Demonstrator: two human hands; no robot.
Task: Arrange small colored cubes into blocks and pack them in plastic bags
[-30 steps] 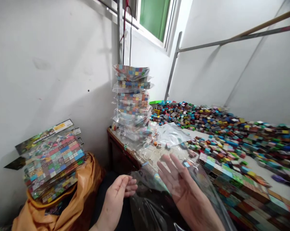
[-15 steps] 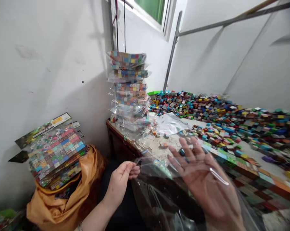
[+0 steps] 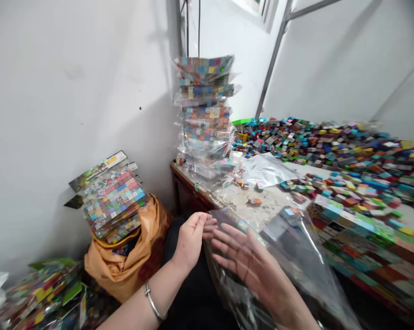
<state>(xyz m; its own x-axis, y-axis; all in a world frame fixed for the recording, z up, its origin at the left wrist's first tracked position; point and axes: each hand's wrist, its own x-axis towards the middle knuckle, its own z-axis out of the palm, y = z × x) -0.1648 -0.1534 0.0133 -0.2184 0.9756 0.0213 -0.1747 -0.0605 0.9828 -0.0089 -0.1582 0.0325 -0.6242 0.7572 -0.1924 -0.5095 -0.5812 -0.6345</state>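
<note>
My left hand (image 3: 192, 236), bracelet at the wrist, pinches the upper edge of a clear plastic bag (image 3: 308, 256). The bag hangs down and spreads to the right. My right hand (image 3: 251, 263) is open, its fingers stretched towards my left fingertips. Part of the film lies about the right hand; I cannot tell whether that hand is inside the bag or against it. Right of the bag, on the table (image 3: 236, 199), sits a large block of colourful small cubes (image 3: 361, 247) set in tight rows.
A tall stack of bagged cube blocks (image 3: 207, 114) stands at the table's corner. Loose cubes (image 3: 317, 142) are heaped behind, near a flat plastic sheet (image 3: 267, 169). An orange sack (image 3: 124, 270) holds packed cube sets (image 3: 113, 197) at left. More colourful packs (image 3: 41, 293) lie lower left.
My right hand has turned from palm facing me to sideways and moved left, close to my left hand. The bag film has spread out on the right. The view has shifted.
</note>
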